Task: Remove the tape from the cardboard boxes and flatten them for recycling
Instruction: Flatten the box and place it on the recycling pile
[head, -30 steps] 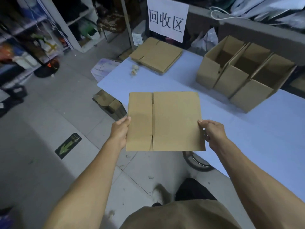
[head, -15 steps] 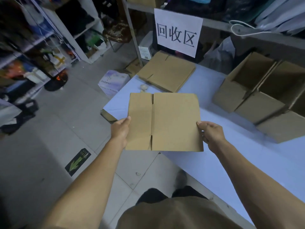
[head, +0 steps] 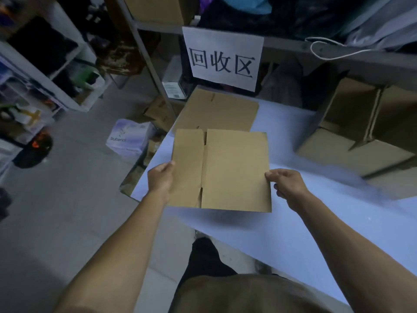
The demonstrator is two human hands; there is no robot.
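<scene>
Holding a flattened cardboard box (head: 222, 170) level over the near left corner of the table (head: 293, 233) — left hand (head: 160, 177) grips its left edge, right hand (head: 287, 186) pinches the right edge. Just beyond lies the flat stack (head: 216, 110) under the paper sign (head: 223, 57) — nothing between; open boxes (head: 361, 132) stand far right

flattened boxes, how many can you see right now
2. One flattened box is held over the table between the left hand and right hand. The other flattened box lies at the table's far corner, under the sign; it may be a stack hiding more.
</scene>
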